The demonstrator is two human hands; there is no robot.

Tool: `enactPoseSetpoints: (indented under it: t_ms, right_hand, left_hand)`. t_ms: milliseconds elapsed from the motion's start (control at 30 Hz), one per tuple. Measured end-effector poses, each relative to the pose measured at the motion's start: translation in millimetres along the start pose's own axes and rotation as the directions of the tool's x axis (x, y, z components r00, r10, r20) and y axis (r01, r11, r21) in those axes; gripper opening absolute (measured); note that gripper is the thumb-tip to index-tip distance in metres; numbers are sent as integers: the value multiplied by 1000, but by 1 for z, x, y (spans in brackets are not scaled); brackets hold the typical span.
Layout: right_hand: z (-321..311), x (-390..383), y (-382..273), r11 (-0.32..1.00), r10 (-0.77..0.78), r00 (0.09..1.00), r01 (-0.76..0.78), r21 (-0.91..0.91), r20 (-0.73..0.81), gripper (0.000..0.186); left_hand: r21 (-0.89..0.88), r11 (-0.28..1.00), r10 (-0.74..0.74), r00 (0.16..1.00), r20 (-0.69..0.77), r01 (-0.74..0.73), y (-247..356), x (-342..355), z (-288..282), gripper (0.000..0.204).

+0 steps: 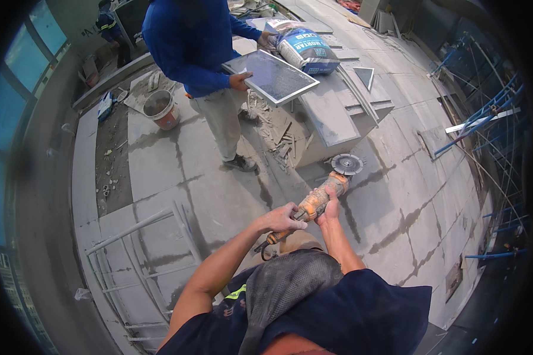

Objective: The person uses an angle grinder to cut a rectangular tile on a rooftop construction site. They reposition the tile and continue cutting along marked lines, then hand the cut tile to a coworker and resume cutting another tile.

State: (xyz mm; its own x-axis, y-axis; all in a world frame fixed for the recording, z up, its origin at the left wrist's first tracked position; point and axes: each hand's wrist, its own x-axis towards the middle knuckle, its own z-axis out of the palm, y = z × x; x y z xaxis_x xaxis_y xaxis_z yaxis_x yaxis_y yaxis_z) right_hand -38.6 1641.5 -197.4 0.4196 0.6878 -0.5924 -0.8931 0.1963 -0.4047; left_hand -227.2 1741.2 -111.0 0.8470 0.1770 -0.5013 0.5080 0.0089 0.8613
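I hold a dusty orange angle grinder (315,202), its segmented cutting disc (346,164) pointing away from me beside the low block. My right hand (328,207) is wrapped round the grinder's body. My left hand (285,218) is closed on its rear end, where a black cord hangs down. I cannot tell whether the disc is spinning. In front, a person in blue (189,47) holds a white-edged dark panel (269,74) in both hands.
A stepped block (328,124) carries a mortar bag (308,50) and offcuts, with rubble beside it. A bucket (163,118) stands left. A metal frame (136,266) is at lower left, blue scaffolding (474,118) at right. Another worker (112,32) stands at back left.
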Motion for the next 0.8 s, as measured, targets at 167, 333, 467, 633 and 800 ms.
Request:
enactPoseSetpoints:
  t_ms: [167, 333, 467, 633, 800]
  right_hand:
    - [29, 21, 2, 998, -57, 998, 57, -8, 25, 36]
    - [68, 52, 0, 990, -129, 987, 134, -44, 92, 43]
    - [72, 81, -7, 993, -103, 988, 108, -39, 116, 41]
    - [70, 119, -24, 999, -38, 991, 40, -15, 129, 43]
    - [67, 136, -37, 999, 26, 997, -27, 18, 71, 44]
  left_hand:
    - [147, 989, -3, 998, 61, -6, 0, 5, -38, 95]
    - [54, 995, -78, 979, -187, 89, -8, -12, -95, 84]
    - [-274, 957, -243, 790, -562, 99, -33, -51, -132, 78]
    - [-455, 856, -517, 355, -779, 247, -143, -94, -130, 65]
    - [-533, 692, -667, 149, -730, 487, -277, -134, -59, 44]
